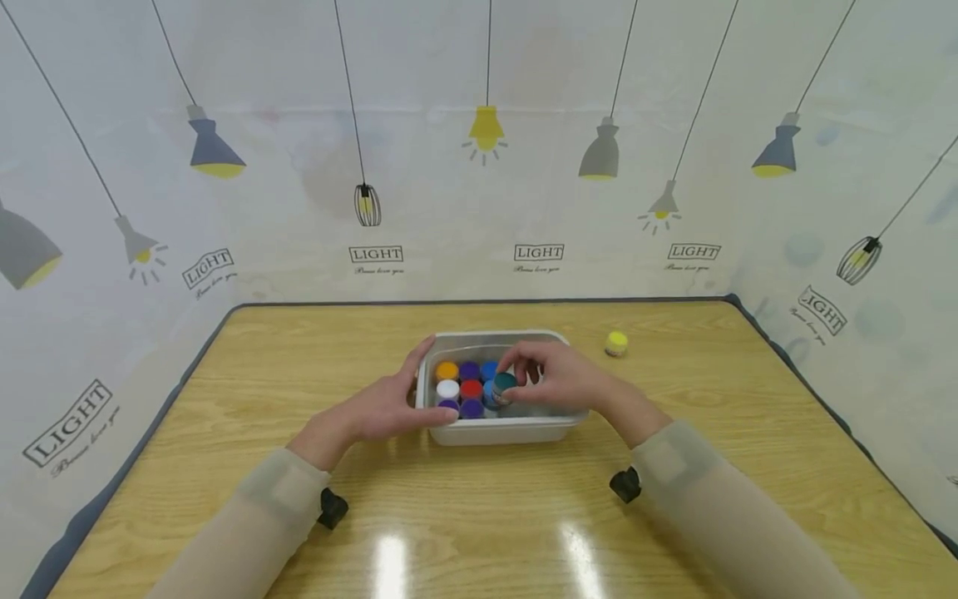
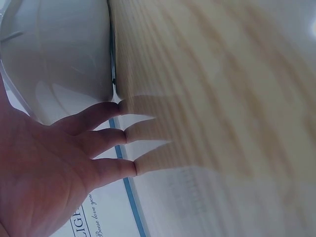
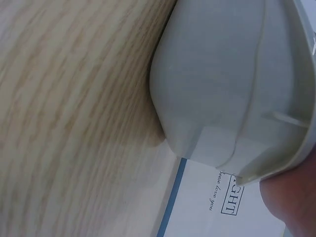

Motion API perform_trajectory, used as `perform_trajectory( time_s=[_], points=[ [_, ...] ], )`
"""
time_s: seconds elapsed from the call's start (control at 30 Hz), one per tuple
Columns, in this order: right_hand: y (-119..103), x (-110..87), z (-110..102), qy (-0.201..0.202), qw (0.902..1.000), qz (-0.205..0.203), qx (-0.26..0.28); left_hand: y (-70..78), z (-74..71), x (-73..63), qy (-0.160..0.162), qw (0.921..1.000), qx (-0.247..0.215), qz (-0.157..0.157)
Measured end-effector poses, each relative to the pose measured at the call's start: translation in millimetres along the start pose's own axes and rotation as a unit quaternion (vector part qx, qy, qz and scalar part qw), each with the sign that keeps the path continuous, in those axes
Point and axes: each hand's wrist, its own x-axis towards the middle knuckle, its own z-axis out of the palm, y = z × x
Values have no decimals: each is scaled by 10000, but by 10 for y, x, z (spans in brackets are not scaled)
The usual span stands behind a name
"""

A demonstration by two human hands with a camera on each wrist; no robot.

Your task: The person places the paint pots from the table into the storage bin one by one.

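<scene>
A white plastic bin [image 1: 509, 431] holds several small paint jars with orange, purple, blue, white and red lids, among them a red-lidded jar [image 1: 471, 389]. My left hand [image 1: 385, 406] spans the bin's left end, its thumb over the front rim. In the left wrist view, three of its fingers [image 2: 106, 170] extend straight, tips on the tabletop beside the bin. My right hand [image 1: 563, 378] pinches a teal-lidded paint jar [image 1: 505, 384] between thumb and fingers over the bin, right of the red lid. The right wrist view shows mostly the bin's outer wall [image 3: 212, 84]; the jar is hidden there.
A yellow-lidded jar [image 1: 616, 344] stands on the wooden table [image 1: 479, 499], behind and right of the bin. Fabric printed with lamps [image 1: 486, 274] walls the table at the back and both sides.
</scene>
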Motion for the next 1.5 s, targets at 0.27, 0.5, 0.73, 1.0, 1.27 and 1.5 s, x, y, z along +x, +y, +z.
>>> perform_trajectory(
  time_s=[0.27,0.5,0.73,1.0,1.27,1.5],
  points=[
    [-23,-2,21,-427,9973,152,-584,4,-11,-1,0,10000,-55,29],
    [-25,7,34,-652,9917,195,-1088,14,13,9,14,10000,-25,37],
    [-64,9,37,-848,9862,264,-1397,16,14,7,5,10000,28,35],
    [-80,24,47,-966,9846,325,-1417,10,18,4,46,10000,59,-37],
    [-46,24,52,-932,9855,344,-1373,6,34,16,48,10000,32,-54],
    [-36,38,52,-897,9857,341,-1387,4,21,21,13,9999,76,-102]
  ],
)
